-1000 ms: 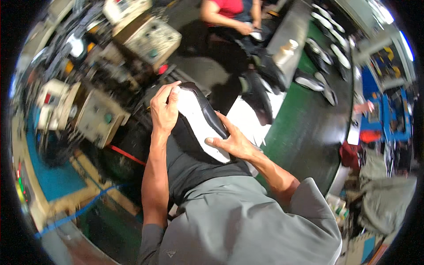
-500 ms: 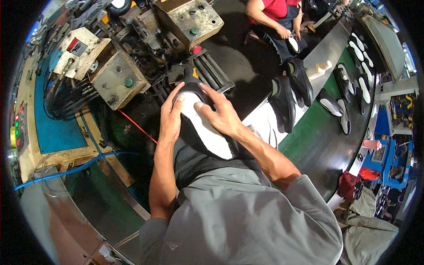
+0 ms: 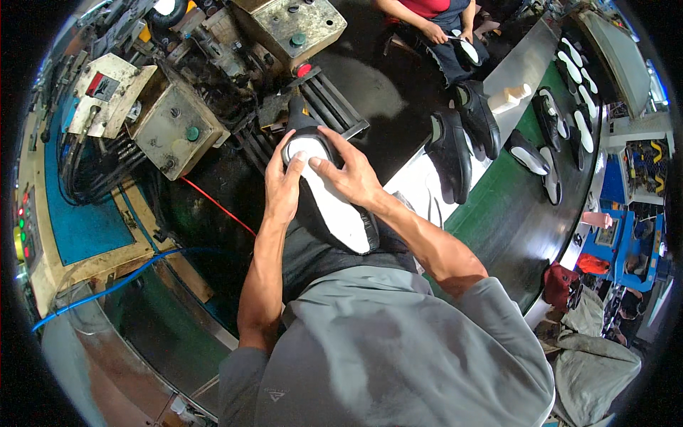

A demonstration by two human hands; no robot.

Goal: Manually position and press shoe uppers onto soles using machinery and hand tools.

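A black shoe upper (image 3: 334, 206) with a white underside lies bottom up over my lap, its far end toward the machine. Wrapped round its far left side is my left hand (image 3: 282, 186), thumb pressed on the white surface. My right hand (image 3: 350, 174) grips the far right side, its thumb also on the white, close to the left thumb. The fingers of both hands curl over the edge and are partly hidden beneath the shoe.
Ahead stands a machine with a worn metal control box (image 3: 178, 132) and a black roller frame (image 3: 331, 107). On the right, black shoes (image 3: 449, 156) and a pale bottle (image 3: 509, 97) stand beside a green conveyor belt (image 3: 477, 206) carrying more uppers. A co-worker (image 3: 434, 28) sits beyond, holding a shoe.
Both thumbs have come closer together near the shoe's far end. The right hand has shifted slightly left. The whole view has turned a little, so the surroundings sit further left.
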